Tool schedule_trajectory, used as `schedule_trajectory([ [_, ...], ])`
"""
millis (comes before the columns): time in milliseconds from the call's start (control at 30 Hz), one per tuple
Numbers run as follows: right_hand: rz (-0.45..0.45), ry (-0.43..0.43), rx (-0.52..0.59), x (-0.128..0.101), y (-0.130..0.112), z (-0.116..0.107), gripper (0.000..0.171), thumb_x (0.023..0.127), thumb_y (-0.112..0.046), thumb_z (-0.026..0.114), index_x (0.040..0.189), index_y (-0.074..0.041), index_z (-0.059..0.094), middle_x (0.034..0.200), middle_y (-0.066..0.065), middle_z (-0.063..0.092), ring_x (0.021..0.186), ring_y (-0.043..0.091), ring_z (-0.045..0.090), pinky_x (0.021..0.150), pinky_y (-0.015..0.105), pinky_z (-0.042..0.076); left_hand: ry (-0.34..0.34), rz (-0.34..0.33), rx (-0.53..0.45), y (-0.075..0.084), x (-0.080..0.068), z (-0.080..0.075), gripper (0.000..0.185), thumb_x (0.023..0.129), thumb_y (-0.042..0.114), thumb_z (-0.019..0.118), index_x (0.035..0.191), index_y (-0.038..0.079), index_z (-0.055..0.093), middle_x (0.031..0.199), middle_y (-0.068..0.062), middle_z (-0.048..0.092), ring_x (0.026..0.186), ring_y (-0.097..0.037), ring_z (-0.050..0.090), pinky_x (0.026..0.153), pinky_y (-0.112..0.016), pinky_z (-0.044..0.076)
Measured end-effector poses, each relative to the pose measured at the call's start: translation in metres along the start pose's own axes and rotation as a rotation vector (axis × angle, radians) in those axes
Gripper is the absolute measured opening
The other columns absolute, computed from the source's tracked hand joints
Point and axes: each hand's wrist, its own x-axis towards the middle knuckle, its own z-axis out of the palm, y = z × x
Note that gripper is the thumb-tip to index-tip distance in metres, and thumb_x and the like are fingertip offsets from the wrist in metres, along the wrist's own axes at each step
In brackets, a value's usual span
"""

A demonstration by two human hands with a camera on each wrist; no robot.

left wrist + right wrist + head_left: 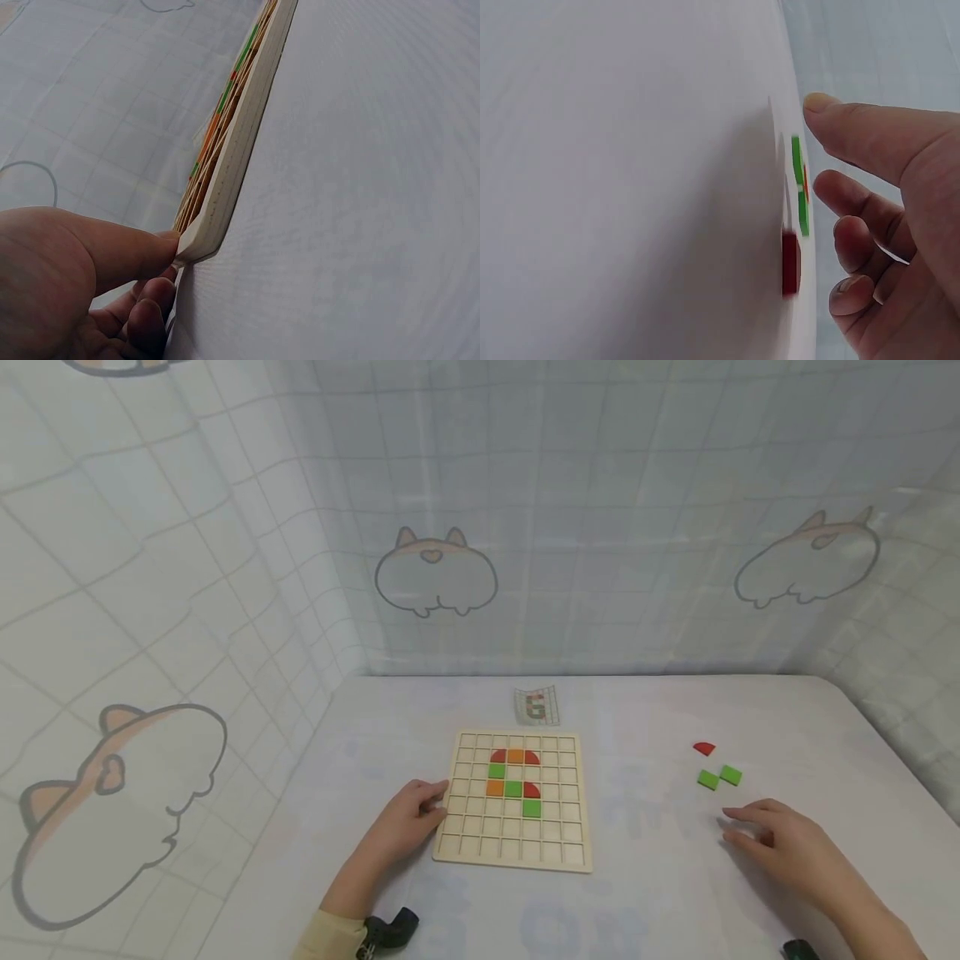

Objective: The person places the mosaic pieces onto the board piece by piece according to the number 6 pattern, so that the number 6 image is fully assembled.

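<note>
**Left hand steadies the grid board; right hand hovers near loose tiles**

The wooden grid board point(514, 797) lies flat on the white table point(645, 860), near its middle. Several of its square cells hold coloured tiles point(514, 774): a red quarter-round, an orange square and another red quarter-round along the top, a green square under the left one, then an orange, a green and a red quarter-round in the next row, and one green square below that.

The left hand point(408, 822) rests against the board's left edge. In the left wrist view the thumb point(131, 251) presses against the board's corner and the other fingers curl loosely beneath; the board is touched rather than grasped.

The right hand point(780, 843) is over the table to the right of the board, well apart from it. Its fingers are relaxed and slightly bent, and it holds nothing. Just beyond its fingertips lie two green square tiles point(720, 776), touching corner to corner, and a red quarter-round tile point(704, 748) a little farther back.

Behind the board, a small pattern card point(537, 705) lies on the table. A pale checked cloth point(525, 527) printed with cartoon animals hangs behind and to the left of the table.
</note>
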Motion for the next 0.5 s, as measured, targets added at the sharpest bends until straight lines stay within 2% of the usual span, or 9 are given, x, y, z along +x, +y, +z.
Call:
schedule_trajectory([
  [133, 0.029, 0.021, -0.017, -0.009, 0.01, -0.004, 0.039, 0.08, -0.03, 0.082, 0.111, -0.008, 0.075, 0.099, 0.006, 0.063, 0.08, 0.021, 0.054, 0.068, 0.041, 0.05, 0.0, -0.001, 0.003, 0.001, 0.002, 0.001, 0.048, 0.092, 0.016, 0.071, 0.138, 0.011, 0.06, 0.105, 0.001, 0.056, 0.087, -0.014, 0.051, 0.077, -0.034, 0.045],
  [233, 0.036, 0.044, -0.013, -0.014, 0.018, -0.006, 0.038, 0.08, -0.029, 0.083, 0.11, -0.007, 0.076, 0.101, 0.008, 0.064, 0.084, 0.025, 0.058, 0.073, 0.052, 0.05, 0.008, -0.001, 0.006, 0.002, 0.002, 0.001, 0.047, 0.091, 0.016, 0.071, 0.137, 0.011, 0.06, 0.107, 0.001, 0.057, 0.087, -0.013, 0.052, 0.077, -0.034, 0.046],
  [333, 0.029, 0.054, -0.005, -0.018, 0.027, -0.008, 0.037, 0.08, -0.027, 0.082, 0.11, -0.006, 0.075, 0.101, 0.009, 0.064, 0.085, 0.027, 0.061, 0.073, 0.052, 0.051, 0.017, -0.009, 0.008, 0.001, 0.0, 0.0, 0.047, 0.091, 0.015, 0.072, 0.137, 0.011, 0.061, 0.106, 0.002, 0.057, 0.086, -0.013, 0.051, 0.076, -0.034, 0.045],
  [500, 0.055, 0.056, 0.002, -0.027, 0.039, -0.011, 0.045, 0.08, -0.033, 0.082, 0.112, -0.003, 0.073, 0.103, 0.011, 0.065, 0.086, 0.028, 0.061, 0.073, 0.05, 0.05, 0.007, -0.001, 0.002, 0.0, 0.0, 0.0, 0.047, 0.091, 0.015, 0.071, 0.137, 0.011, 0.061, 0.104, 0.002, 0.057, 0.086, -0.014, 0.05, 0.075, -0.034, 0.045],
])
